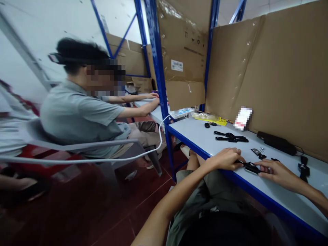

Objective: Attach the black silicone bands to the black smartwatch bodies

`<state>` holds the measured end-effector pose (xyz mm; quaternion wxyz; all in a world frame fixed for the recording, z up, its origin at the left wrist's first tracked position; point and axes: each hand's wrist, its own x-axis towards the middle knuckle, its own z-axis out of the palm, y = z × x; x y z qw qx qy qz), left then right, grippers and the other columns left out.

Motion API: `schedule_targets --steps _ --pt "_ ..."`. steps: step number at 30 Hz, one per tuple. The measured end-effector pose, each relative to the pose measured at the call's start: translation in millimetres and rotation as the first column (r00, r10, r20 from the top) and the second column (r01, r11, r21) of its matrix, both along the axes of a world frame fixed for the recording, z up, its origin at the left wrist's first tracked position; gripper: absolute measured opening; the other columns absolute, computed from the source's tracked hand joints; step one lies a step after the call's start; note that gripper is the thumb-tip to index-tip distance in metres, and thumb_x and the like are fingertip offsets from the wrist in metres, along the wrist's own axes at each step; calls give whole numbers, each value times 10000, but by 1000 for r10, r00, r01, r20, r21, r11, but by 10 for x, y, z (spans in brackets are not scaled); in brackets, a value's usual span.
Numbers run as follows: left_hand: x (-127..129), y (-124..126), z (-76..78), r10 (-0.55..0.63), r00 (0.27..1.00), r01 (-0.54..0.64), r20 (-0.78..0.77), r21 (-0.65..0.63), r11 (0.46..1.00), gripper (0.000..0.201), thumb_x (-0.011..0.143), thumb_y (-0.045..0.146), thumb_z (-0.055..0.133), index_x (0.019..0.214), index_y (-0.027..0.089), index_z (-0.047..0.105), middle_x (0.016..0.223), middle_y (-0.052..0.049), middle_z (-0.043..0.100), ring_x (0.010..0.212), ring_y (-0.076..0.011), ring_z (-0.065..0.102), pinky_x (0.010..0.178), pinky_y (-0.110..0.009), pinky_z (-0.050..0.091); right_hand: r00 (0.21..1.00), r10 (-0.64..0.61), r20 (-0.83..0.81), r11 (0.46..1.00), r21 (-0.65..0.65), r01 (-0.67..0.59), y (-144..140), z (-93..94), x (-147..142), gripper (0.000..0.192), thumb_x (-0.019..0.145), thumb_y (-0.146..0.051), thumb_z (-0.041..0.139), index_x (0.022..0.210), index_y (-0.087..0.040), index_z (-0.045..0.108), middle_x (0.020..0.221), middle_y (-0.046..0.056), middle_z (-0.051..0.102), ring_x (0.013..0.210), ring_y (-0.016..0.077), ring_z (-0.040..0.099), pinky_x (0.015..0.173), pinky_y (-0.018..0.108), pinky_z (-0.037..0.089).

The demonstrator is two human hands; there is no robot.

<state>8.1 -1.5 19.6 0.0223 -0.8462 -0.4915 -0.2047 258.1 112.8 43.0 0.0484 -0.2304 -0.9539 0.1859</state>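
Cable (143,153) in white is strung from the left toward the table's (205,140) far left corner, past a seated co-worker (77,116). Near the front edge, a small black part (251,167) is pinched from both sides: the left hand (225,159) and the right hand (275,172) have fingers closed on it. Black straps (230,137) are laid further back, and a black box (276,142) toward the back edge.

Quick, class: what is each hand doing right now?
Left hand: fingers on the small black part.
Right hand: also on it; grip cannot be told.
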Motion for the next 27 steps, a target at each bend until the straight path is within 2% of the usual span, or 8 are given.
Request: schedule_targets --steps 5,8,11,20,27 --pt "5 -19 -55 -3 999 3 41 -10 1000 277 955 269 607 1192 238 746 1018 -77 655 952 -214 627 848 -301 479 997 26 -72 1000 10 -26 -93 8 -10 371 843 -401 656 1122 -176 750 875 68 676 777 206 602 726 328 445" --pt "-10 2 -90 -8 996 10 86 -31 999 289 962 269 590 1204 228 742 1000 -76 648 952 -216 619 867 -315 482 997 -6 -73 999 49 9 -116 -7 -23 288 817 -290 691 1076 -187 764 877 51 685 769 187 594 715 302 420" --pt "-13 8 -93 -1 995 8 102 -65 998 305 961 263 577 1222 229 732 982 -71 633 951 -217 608 852 -321 482 999 -4 -50 999 38 6 -138 -3 -33 292 794 -222 701 1076 -199 770 862 32 674 759 173 583 682 277 390" --pt "-11 -29 -77 3 996 9 93 -135 991 418 959 270 538 1365 245 636 1055 -79 619 1003 -237 595 921 -372 483 996 0 -92 1000 -23 -2 -212 32 -36 315 787 -193 732 1100 -172 762 867 38 642 784 173 566 734 289 390" --pt "-15 -15 -71 -15 995 30 102 -147 989 406 973 288 516 1355 232 643 1042 -82 628 1002 -242 591 916 -376 481 998 18 -66 998 -62 -22 -203 62 -39 308 796 -194 713 1099 -178 765 862 31 624 766 159 539 700 277 368"
